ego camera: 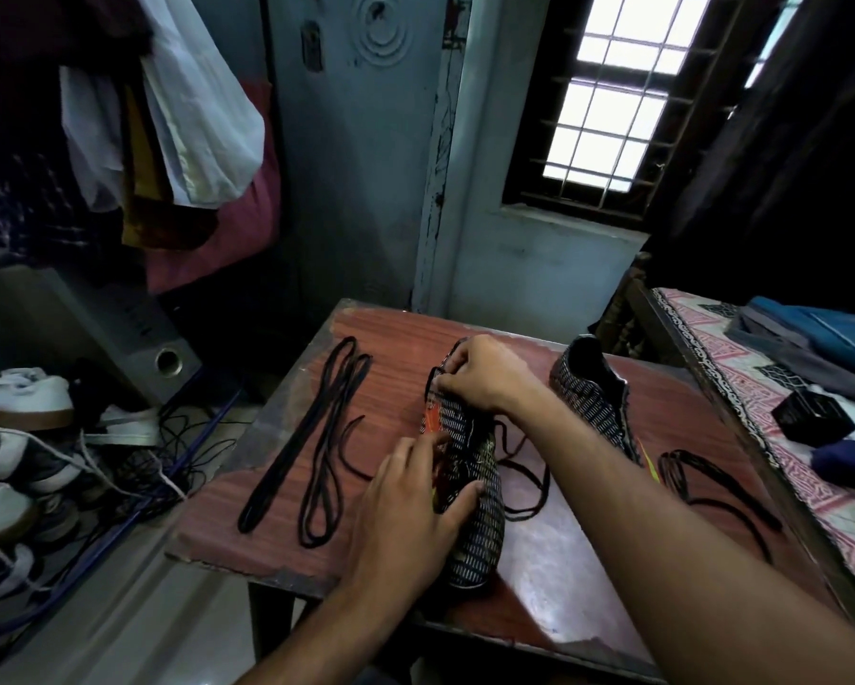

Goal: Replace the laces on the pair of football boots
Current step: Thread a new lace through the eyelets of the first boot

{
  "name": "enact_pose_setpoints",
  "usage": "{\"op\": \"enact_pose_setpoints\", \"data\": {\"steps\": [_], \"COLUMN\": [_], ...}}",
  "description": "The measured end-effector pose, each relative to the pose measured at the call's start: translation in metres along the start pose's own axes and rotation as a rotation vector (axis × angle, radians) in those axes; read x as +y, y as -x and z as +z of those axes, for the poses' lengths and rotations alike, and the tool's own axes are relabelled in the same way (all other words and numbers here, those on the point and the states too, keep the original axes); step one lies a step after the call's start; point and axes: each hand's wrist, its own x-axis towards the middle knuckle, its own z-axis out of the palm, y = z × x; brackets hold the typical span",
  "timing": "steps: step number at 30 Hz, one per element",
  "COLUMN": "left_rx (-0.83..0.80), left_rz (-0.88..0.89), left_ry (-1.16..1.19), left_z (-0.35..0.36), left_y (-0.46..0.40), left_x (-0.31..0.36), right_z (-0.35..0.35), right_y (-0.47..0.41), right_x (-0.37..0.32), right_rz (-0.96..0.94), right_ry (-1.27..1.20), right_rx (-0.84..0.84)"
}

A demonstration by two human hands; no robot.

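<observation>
Reddish wood-grain table [316, 546] fills the middle, chipped along its near edge. Patterned pink bedcover [741, 412] sits at the right, just beside the table. Shoe pile [15, 467] lies on the floor at left, hung clothes [178, 140] above it.

Near boot [479, 536], black with pale dashes and orange trim, lies along the table centre, one end toward the camera. Second boot [593, 393], same pattern, stands farther back to the right, apart from the first.

Left hand [410, 506] holds the near boot's side: thumb curled over the upper, fingers pressed on the orange-trimmed flank. Right hand [479, 373] is at the boot's far end, fingertips bunched tight; it seems to pinch the lace or the boot's edge there, cannot tell which.

Loose black lace [524, 487] trails from the near boot onto the table, looping right. Two folded black laces [326, 437] lie side by side left of the boot, not touching it. Another black lace [712, 487] is tangled near the table's right edge, beside the second boot's near end.
</observation>
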Motion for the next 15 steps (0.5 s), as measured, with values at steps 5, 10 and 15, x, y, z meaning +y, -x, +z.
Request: {"op": "enact_pose_setpoints", "data": {"steps": [5, 10, 15], "left_rx": [0.010, 0.038, 0.014], "left_rz": [0.003, -0.008, -0.020], "left_ry": [-0.034, -0.007, -0.020], "left_z": [-0.001, -0.001, -0.003], "left_y": [0.001, 0.002, 0.002], "left_x": [0.001, 0.002, 0.004], "right_z": [0.004, -0.019, -0.043], "right_y": [0.012, 0.034, 0.059], "right_x": [-0.002, -0.015, -0.033], "right_rz": [0.034, -0.081, -0.246], "right_ry": [-0.150, -0.516, -0.793], "right_rx": [0.155, 0.215, 0.137]}}
